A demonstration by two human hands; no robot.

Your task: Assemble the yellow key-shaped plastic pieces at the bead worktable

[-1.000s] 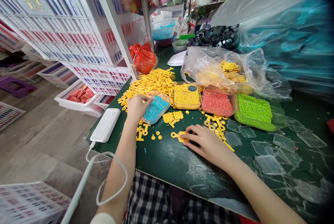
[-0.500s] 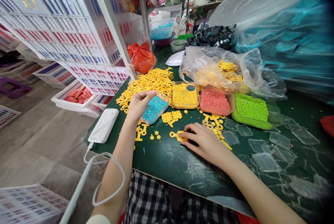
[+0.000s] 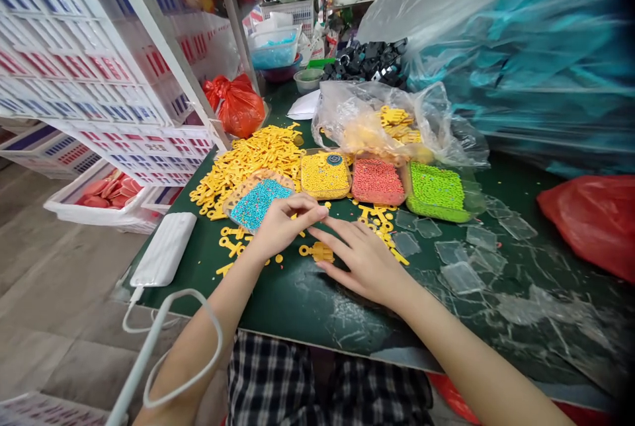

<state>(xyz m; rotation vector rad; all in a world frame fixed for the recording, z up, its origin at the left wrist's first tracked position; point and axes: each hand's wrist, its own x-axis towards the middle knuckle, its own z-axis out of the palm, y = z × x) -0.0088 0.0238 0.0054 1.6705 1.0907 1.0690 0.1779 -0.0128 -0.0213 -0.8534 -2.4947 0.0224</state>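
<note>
Gently: the left hand (image 3: 280, 226), fingertips pinched together, should go slow by the yellow piece (image 3: 320, 253) while the flat, open right hand (image 3: 364, 262) steadies it.

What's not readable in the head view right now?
All head view:
left hand: whether anything is pinched, too small to see.
yellow piece: partly covered by right hand.
clear bag: contents hazed by the plastic.
crate labels: blurred.

Nothing legible — the stacked crates (image 3: 99, 82) show only blurred marks.
</note>
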